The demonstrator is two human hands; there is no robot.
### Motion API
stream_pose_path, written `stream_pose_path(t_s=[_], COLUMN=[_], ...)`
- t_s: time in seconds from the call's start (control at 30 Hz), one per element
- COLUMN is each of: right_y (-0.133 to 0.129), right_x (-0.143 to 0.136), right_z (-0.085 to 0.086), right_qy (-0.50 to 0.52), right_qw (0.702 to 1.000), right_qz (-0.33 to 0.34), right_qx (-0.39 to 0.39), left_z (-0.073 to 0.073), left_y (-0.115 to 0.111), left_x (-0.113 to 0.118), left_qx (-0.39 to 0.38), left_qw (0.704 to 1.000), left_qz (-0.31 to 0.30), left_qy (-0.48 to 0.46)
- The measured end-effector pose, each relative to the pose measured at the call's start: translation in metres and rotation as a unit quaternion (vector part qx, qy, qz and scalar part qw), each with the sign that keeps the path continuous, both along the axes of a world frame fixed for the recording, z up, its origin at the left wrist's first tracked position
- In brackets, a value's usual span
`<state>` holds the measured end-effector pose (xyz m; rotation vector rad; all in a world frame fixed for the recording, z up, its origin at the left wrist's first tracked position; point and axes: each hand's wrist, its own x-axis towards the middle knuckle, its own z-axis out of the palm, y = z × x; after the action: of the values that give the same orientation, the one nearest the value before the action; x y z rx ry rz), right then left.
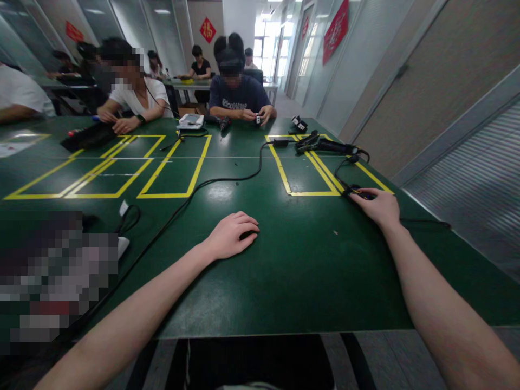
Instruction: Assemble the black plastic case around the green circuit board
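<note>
My left hand rests on the green table, its fingers loosely bent with a gap under the thumb and nothing in it. Off to the right, my right hand has its thumb and fingers closed on a bundle of thin wires, dark with some yellow and blue. My fingers partly hide the bundle. From it a thin black cable runs up to a long black device lying on the table's far right part.
Yellow tape rectangles mark the table. A long black cord crosses it diagonally to a small black box. A power drill and a white device lie near the far edge. Across sits a person in a dark shirt.
</note>
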<state>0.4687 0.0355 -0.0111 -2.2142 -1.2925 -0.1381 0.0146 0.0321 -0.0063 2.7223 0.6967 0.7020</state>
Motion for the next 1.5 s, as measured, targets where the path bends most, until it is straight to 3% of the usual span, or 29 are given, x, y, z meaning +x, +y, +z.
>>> stream_pose_path(t_s=[0.1,0.17,0.23,0.3,0.37,0.47,0.57,0.87,1.2,1.5], right_y=[0.006,0.007,0.002,-0.008,-0.023,-0.042,-0.049,-0.04,-0.032,-0.024], right_x=[-0.03,-0.06,-0.096,-0.132,-0.165,-0.198,-0.208,-0.199,-0.195,-0.173], right_z=[-0.001,0.0,0.002,0.005,0.008,0.01,0.009,0.002,-0.004,0.005], right_qy=[0.021,0.036,0.058,0.088,0.115,0.129,0.114,0.052,0.0,0.009], right_qw=[0.999,0.989,0.959,0.903,0.829,0.745,0.734,0.801,0.818,0.815], right_qz=[0.044,0.147,0.279,0.42,0.547,0.654,0.67,0.594,0.567,0.575], right_qx=[-0.011,-0.01,-0.008,-0.013,-0.029,-0.033,-0.01,0.044,0.093,0.075], left_z=[-0.001,0.0,0.001,0.003,0.005,0.008,0.009,0.005,0.002,0.001], left_y=[0.001,0.001,-0.001,-0.003,-0.005,-0.007,-0.007,-0.005,-0.003,-0.002], left_x=[0.001,0.002,0.003,0.004,0.004,0.005,0.006,0.008,0.008,0.007], left_qx=[-0.001,-0.005,-0.009,-0.006,0.003,-0.01,-0.026,-0.013,-0.025,-0.037], left_qw=[1.0,1.0,1.0,0.999,0.998,0.999,0.999,1.0,0.999,0.998], left_qz=[0.003,0.004,0.002,0.01,0.017,-0.01,-0.04,0.002,0.033,0.033], left_qy=[-0.003,-0.007,-0.016,-0.032,-0.052,-0.042,-0.012,0.006,0.024,0.034])
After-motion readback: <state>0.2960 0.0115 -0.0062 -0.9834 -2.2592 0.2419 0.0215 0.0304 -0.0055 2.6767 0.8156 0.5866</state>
